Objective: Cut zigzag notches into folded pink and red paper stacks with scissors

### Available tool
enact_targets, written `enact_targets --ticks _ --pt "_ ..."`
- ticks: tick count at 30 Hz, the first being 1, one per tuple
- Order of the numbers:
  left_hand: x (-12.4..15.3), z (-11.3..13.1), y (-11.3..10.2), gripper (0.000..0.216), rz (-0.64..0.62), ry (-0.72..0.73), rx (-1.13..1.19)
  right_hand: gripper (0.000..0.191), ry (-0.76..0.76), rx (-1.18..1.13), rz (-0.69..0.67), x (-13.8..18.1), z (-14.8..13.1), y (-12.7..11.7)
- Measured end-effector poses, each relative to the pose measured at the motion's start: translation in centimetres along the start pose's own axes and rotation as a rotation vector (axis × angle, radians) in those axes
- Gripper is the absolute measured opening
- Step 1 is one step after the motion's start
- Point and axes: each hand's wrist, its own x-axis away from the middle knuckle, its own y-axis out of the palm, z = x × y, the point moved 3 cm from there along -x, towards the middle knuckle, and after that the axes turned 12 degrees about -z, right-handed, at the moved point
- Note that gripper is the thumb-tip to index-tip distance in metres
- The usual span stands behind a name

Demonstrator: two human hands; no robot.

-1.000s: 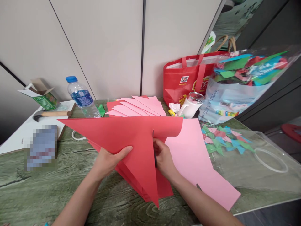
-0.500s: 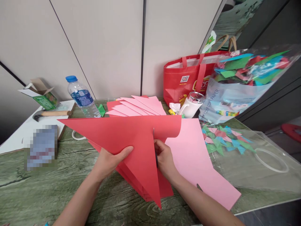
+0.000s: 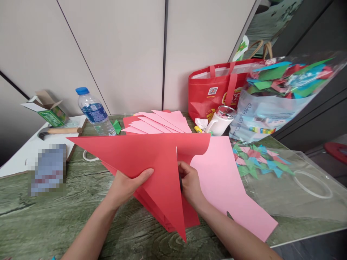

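A large red sheet of paper [image 3: 151,155], folded to a triangle on its left side, is held up above the table. My left hand [image 3: 131,184] grips its lower left edge, thumb on top and fingers hidden beneath. My right hand [image 3: 188,180] is closed around the dark handles of scissors [image 3: 180,183]. Their blade shows as a thin sliver at the cut, where the strip on the right curls over. More red paper [image 3: 189,213] lies beneath. Pink sheets [image 3: 217,173] spread to the right, partly under my right forearm.
Folded pink papers [image 3: 162,121] are stacked behind. A water bottle [image 3: 93,110], a hammer-like tool [image 3: 61,130] and an opened box [image 3: 51,112] stand or lie left. A white mug [image 3: 221,121], red bag [image 3: 217,90] and plastic bag of paper scraps [image 3: 282,97] are right.
The scissor blade has shifted slightly at the cut, and the curled right strip of the red paper has lifted a little. My left hand stays in place.
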Motion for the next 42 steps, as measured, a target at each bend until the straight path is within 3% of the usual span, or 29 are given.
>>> enact_targets --ticks 8,18,42 --pt "0.1 -0.1 0.1 0.047 -0.055 -0.027 -0.032 0.022 -0.059 0.04 -0.04 -0.1 -0.3 -0.2" --pt "0.2 -0.2 0.4 0.046 -0.12 -0.053 -0.027 0.024 -0.103 0.091 0.011 -0.4 -0.9 -0.6" --pt "0.4 0.1 0.6 0.043 -0.119 -0.063 -0.052 0.017 -0.084 0.032 0.062 -0.3 -0.8 -0.7"
